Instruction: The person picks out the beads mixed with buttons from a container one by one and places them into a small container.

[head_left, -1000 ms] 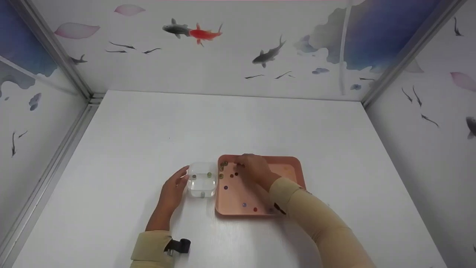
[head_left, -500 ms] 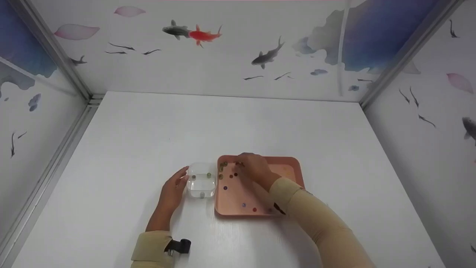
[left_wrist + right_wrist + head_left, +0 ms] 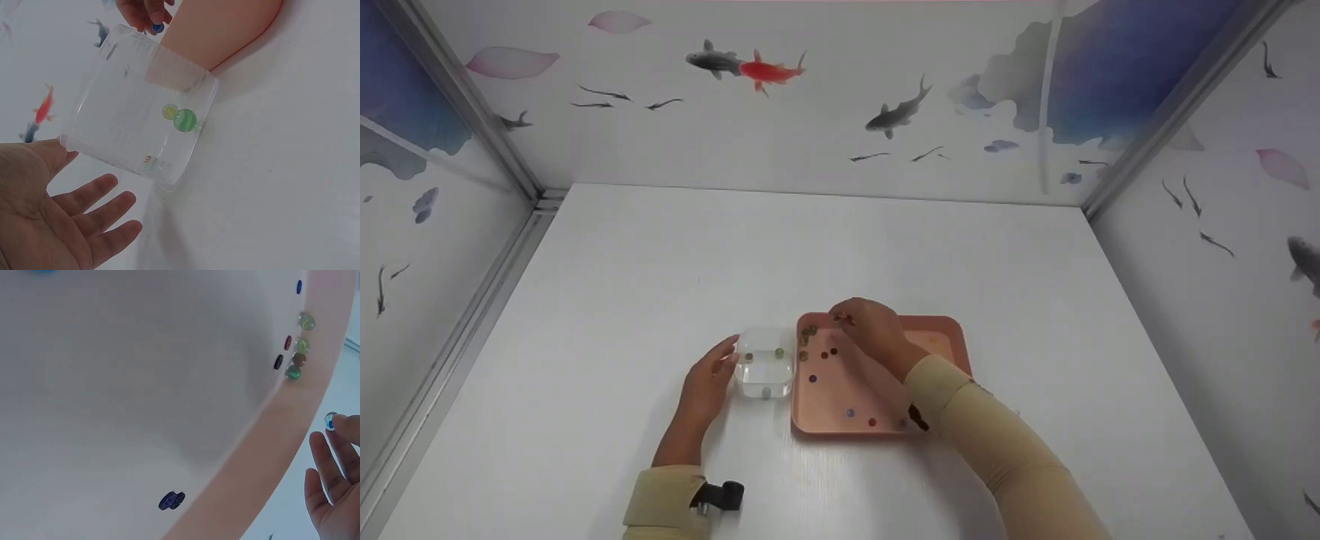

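I've got the right hand (image 3: 868, 330) raised over the far-left corner of the pink tray (image 3: 937, 327), fingertips pinching a small blue marble (image 3: 331, 421); the left wrist cam shows the same marble at the fingertips, just past the box's far rim. So R grip = clenched on the marble, not released.

Left hand (image 3: 706, 384) lies flat on the table w/ fingers straight and relaxed, at abt 9 o'clock of the clear plastic box (image 3: 766, 364). Fingertips are right at the box's left wall; can't tell if they touch.

Key relation: the box sits at roughly 8 o'clock from the R hand's pinch, its right wall just beside the tray's left rim. R hand is the nearer one to the box opening from above; L hand only flanks it. The box is squarish, no real long axis, open top; a few marbles already lie inside it, incl. a green one (image 3: 185, 120).

Loose marbles (image 3: 810, 341) cluster along the tray's left rim at 6–7 o'clock below the pinch, a few more near the tray's near edge. Only edges in the way: tray rim, then box wall. White table (image 3: 660, 270) spreads wide at 12 o'clock.
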Demonstrator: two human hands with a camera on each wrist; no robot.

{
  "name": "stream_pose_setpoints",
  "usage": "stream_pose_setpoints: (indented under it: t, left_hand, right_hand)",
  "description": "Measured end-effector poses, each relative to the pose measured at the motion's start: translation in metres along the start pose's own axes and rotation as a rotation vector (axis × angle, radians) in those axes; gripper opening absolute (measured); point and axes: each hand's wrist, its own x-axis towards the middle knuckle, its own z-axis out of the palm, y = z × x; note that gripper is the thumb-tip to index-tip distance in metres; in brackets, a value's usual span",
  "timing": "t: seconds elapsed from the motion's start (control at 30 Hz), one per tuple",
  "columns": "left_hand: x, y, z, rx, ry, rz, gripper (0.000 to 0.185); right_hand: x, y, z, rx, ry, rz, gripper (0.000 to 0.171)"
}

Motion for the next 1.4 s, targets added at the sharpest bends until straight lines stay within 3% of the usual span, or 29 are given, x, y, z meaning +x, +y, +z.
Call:
stream_pose_setpoints:
  t: [0.43,0.7,1.27,1.4]
  left_hand:
    - [0.002,0.001,0.0,0.011,-0.006,-0.011,0.045]
    - [0.001,0.001,0.001,0.027,0.001,0.013,0.044]
    - [-0.003,0.003,-0.002,0.018,-0.018,0.009,0.045]
    - [-0.002,0.002,-0.003,0.025,-0.024,0.008,0.046]
  right_hand:
    - [0.0,-0.007,-0.012,0.133,0.056,0.05,0.026]
    - [-0.001,-0.013,-0.018,0.207,0.137,0.002,0.023]
    - [-0.004,-0.031,-0.013,0.228,0.087,0.045,0.023]
    - [-0.004,-0.035,-0.012,0.211,0.087,0.014,0.023]
